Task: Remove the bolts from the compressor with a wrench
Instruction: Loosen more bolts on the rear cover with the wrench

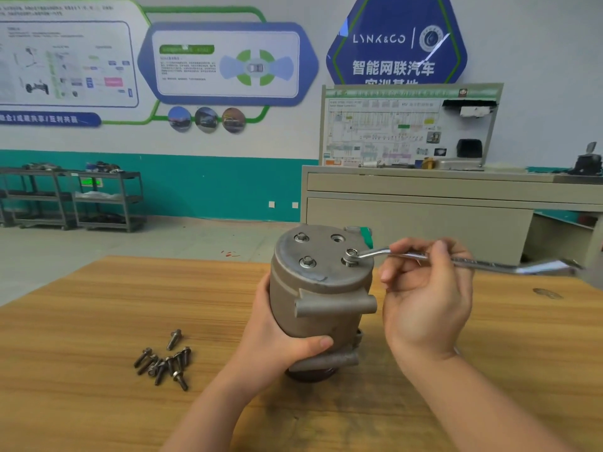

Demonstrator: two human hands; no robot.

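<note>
A grey metal compressor (pixel 321 288) stands upright on the wooden table (pixel 98 314). My left hand (pixel 280 340) grips its lower body, thumb across the front. On its flat top sit three bolts: one at the back left (pixel 301 237), one at the front left (pixel 307 262), and one at the front right (pixel 349 260). An empty bolt hole (pixel 337 238) shows at the back right. The ring end of a long silver wrench (pixel 456 261) sits over the front right bolt. My right hand (pixel 424 288) pinches the wrench shaft between thumb and fingers.
Several removed bolts (pixel 164 362) lie in a loose pile on the table, left of the compressor. Beyond the table are a beige cabinet (pixel 424 216) with a display board at the right and metal shelving carts (pixel 75 197) at the far left.
</note>
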